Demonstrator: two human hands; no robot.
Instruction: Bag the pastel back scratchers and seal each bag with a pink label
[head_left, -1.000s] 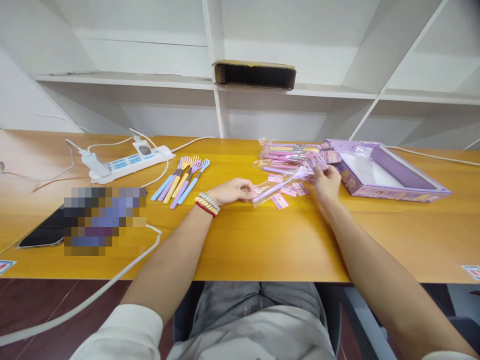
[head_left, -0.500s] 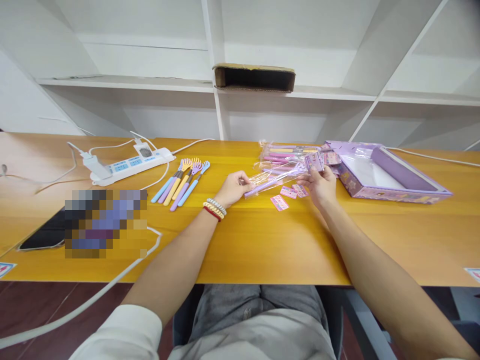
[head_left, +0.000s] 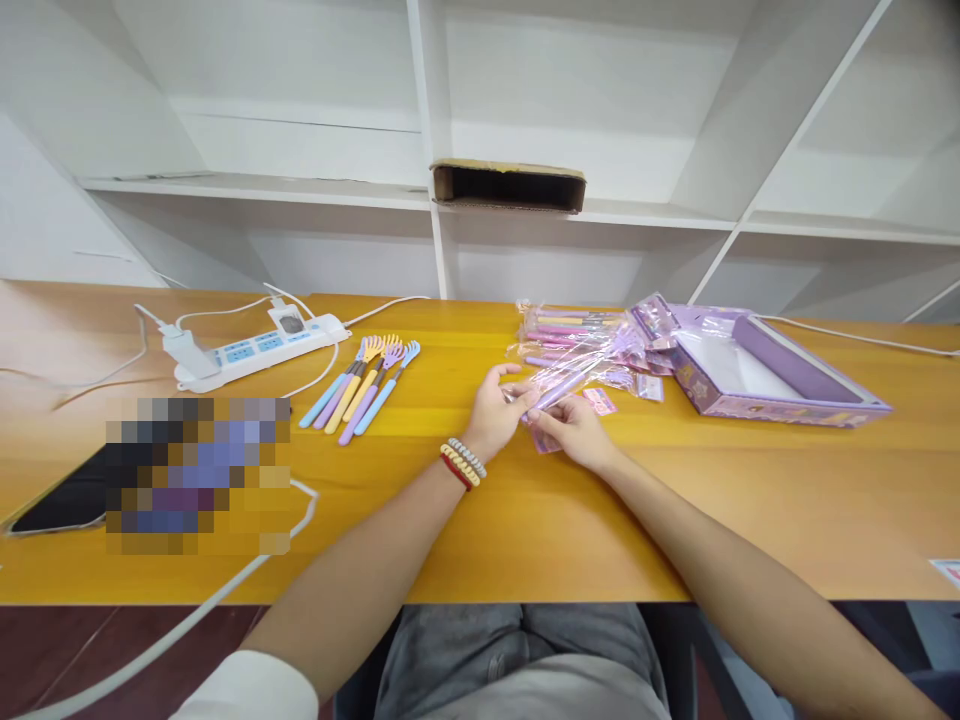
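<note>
Between my hands is a purple back scratcher in a clear plastic wrapper, its claw end pointing away to the upper right. My left hand pinches the wrapper at the near handle end. Beside it, my right hand also grips that end, fingers closed on the wrapped handle. Small pink printed cards lie just beyond my right hand, one partly hidden under it. Behind are several wrapped back scratchers in a pile. To the left, unwrapped back scratchers in blue, purple and yellow lie side by side.
A shallow purple box sits at the right. At the back left is a white power strip with plugs and cables. A dark phone-like slab lies near a blurred patch. An open cardboard box rests on the white shelf.
My right hand has moved from the claw end, down and left, to the handle end beside my left hand. My left hand has shifted slightly right and nearer. The camera view has tilted a little.
</note>
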